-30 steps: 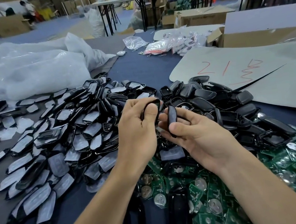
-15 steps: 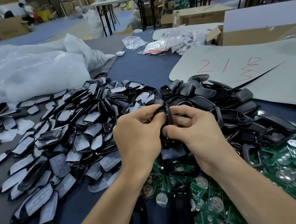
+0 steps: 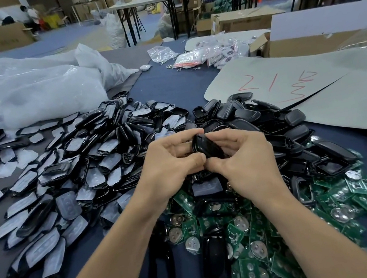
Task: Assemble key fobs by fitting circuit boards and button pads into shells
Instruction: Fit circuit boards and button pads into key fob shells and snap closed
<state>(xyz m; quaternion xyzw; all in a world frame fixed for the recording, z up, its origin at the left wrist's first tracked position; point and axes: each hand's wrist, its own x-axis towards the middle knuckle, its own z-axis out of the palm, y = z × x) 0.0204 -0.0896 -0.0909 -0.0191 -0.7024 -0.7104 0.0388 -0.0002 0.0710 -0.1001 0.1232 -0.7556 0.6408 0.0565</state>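
Note:
A glossy black key fob shell [image 3: 205, 146] is held between both hands above the middle of the table. My left hand [image 3: 172, 164] grips its left side with curled fingers and thumb. My right hand [image 3: 247, 160] pinches its right side, thumb meeting the left thumb under the shell. To the left spreads a heap of black shells with grey button pads [image 3: 82, 168]. More empty black shells [image 3: 271, 125] pile up behind and right of my hands. Green circuit boards [image 3: 251, 235] with coin cells lie under my wrists and to the right.
White plastic bags [image 3: 35, 94] lie at the back left. A grey cardboard sheet with red marks [image 3: 288, 82] lies at the right, with small packets [image 3: 208, 55] and cardboard boxes [image 3: 306, 42] behind it. Two long black shells [image 3: 160, 261] lie near the front edge.
My hands came together from holding two separate black parts to pressing them as one shell. The shell now lies tilted between my fingertips, and both hands have shifted slightly forward.

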